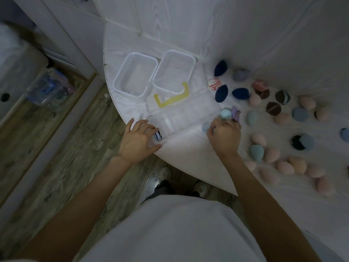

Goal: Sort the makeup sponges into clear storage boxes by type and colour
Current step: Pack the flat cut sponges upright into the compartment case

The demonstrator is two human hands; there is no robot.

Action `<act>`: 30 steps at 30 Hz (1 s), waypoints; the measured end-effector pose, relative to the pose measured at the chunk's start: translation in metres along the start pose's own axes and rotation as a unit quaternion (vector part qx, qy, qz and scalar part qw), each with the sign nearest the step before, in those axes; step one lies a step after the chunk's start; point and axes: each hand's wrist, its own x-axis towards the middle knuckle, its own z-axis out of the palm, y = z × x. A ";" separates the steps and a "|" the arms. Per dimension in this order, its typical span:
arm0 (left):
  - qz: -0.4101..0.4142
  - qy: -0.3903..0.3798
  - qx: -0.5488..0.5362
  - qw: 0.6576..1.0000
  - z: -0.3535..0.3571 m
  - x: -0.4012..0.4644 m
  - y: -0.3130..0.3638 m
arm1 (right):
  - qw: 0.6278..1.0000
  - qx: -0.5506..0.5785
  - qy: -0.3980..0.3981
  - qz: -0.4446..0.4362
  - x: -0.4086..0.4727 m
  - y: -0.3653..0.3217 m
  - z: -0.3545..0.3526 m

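We take the divided box (181, 118) on the worktop (188, 148) as our landmark. Behind it two open boxes (135, 74) stand side by side, and a handle piece (171, 98) lies between them and it. To its right the sponges (272, 140) lie scattered across the worktop. At its left near corner rests the left hand (137, 140); at its right near corner, the right hand (224, 135), among the nearest sponges.

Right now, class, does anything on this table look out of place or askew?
Yes. The compartment box with the yellow handle lies at a slant, its near corner under the left hand right at the table's edge. The sponges lie scattered loose, colours mixed, while both clear boxes look empty.
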 end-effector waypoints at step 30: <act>0.039 0.005 -0.017 0.999 0.002 0.005 -0.011 | 0.990 0.137 -0.043 -0.012 -0.018 -0.133 0.027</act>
